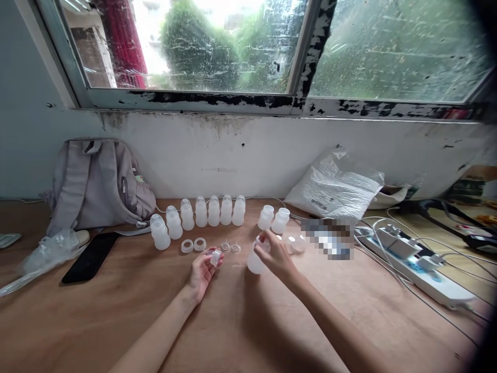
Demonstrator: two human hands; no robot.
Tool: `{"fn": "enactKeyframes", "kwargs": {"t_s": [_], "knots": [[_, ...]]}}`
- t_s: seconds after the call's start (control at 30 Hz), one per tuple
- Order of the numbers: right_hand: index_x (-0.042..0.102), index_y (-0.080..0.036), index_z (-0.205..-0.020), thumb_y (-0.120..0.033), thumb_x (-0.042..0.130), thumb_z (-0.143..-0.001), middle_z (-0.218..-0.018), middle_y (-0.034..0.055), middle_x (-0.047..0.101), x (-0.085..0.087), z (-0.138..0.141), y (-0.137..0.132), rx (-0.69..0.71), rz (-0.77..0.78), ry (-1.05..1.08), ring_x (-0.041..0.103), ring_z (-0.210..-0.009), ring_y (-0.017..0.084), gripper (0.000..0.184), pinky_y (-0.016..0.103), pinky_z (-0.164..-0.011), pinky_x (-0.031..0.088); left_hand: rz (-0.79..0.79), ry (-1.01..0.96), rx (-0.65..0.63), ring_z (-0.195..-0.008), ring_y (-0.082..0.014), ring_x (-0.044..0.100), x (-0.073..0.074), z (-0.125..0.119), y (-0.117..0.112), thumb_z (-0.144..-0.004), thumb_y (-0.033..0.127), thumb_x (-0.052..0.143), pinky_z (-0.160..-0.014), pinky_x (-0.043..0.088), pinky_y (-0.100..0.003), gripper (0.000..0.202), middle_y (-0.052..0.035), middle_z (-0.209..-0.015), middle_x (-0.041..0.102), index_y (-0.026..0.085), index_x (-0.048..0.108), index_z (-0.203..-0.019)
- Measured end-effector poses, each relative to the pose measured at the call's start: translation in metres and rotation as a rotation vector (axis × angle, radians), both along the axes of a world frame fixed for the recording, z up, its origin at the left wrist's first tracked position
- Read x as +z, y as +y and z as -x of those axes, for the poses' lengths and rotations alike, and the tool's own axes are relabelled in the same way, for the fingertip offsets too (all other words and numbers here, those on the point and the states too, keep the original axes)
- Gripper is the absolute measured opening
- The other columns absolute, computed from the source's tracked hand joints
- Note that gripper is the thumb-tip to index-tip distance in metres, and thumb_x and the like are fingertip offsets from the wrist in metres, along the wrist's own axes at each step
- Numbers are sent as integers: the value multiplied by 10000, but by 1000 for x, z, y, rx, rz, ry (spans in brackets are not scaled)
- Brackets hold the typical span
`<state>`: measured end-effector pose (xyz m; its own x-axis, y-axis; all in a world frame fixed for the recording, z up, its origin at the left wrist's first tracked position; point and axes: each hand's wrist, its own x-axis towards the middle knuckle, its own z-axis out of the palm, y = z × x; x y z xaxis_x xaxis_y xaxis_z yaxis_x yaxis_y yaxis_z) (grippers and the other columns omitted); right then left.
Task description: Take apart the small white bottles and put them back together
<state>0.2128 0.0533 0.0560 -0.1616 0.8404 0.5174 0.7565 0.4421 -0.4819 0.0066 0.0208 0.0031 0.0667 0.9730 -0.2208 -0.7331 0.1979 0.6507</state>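
Observation:
My left hand (202, 270) rests palm up on the wooden table (116, 321), its fingers curled around a small white screw ring (215, 257). My right hand (276, 255) grips a small translucent white bottle (255, 261) near its neck, holding it just above the table. Two loose white rings (193, 245) and two clear teats (230, 247) lie just beyond my left hand. A curved row of several capped bottles (202, 212) stands behind them. Two open bottles (274, 218) stand beyond my right hand.
A grey backpack (97, 184) leans on the wall at the back left, with a black phone (91, 256) and crumpled clear plastic (46, 254) in front of it. A white plastic bag (334, 189) lies at the back right. A power strip (419, 267) with plugs and cables is at the right.

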Motion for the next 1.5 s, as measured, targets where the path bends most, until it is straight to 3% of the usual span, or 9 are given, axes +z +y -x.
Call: {"fn": "enactKeyframes", "kwargs": {"t_s": [0.13, 0.3, 0.4, 0.53, 0.7, 1.07, 1.5], "knots": [[390, -193, -853, -235, 522, -703, -787, 37, 518, -13, 7, -23, 121, -3, 96, 510, -703, 169, 204, 285, -640, 411, 24, -18, -6, -887, -184, 610, -1, 2, 2, -719, 182, 540, -827, 468, -290, 195, -87, -938, 653, 122, 582, -900], [320, -196, -1078, -264, 568, -702, -926, 52, 546, -44, 16, -34, 343, 214, 134, 555, -770, 169, 456, 280, -674, 454, 4, 8, -3, -940, -181, 582, -3, 2, 3, -732, 241, 571, -825, 458, -276, 200, -80, -963, 643, 143, 572, -906], [359, -204, -1094, -293, 605, -680, -953, 53, 556, -55, 18, -36, 365, 227, 122, 557, -827, 188, 490, 292, -715, 458, -55, 60, 43, -911, -152, 578, -4, -2, 1, -715, 253, 613, -783, 454, -238, 181, -44, -934, 632, 172, 564, -869], [410, -218, -1116, -339, 612, -683, -1024, 77, 562, -49, 17, -36, 316, 142, 121, 553, -900, 217, 493, 301, -741, 457, -64, 90, 111, -713, -83, 562, -6, -4, 0, -699, 279, 636, -644, 439, -177, 186, 2, -826, 598, 176, 565, -837], [411, -214, -1052, -342, 581, -705, -894, 51, 593, -44, 11, -37, 201, 130, 152, 583, -719, 182, 407, 271, -609, 474, 35, 48, 81, -598, -68, 520, -7, -4, 0, -693, 322, 639, -618, 443, -199, 194, 16, -785, 585, 191, 563, -814], [440, -230, -1070, -289, 571, -729, -1012, 87, 519, -46, 9, -39, 272, 31, 153, 548, -879, 219, 370, 312, -687, 478, -96, 230, -51, -516, -52, 414, 9, -9, -11, -690, 416, 612, -534, 377, -184, 283, 38, -636, 476, 164, 482, -690], [441, -266, -1135, -145, 534, -732, -1098, 112, 462, -57, 6, -42, 319, -98, 83, 517, -968, 241, 431, 376, -763, 478, -81, 541, -48, -370, -38, 262, 4, -12, -13, -735, 525, 470, -371, 277, -169, 364, 70, -493, 366, 170, 463, -656]]}}
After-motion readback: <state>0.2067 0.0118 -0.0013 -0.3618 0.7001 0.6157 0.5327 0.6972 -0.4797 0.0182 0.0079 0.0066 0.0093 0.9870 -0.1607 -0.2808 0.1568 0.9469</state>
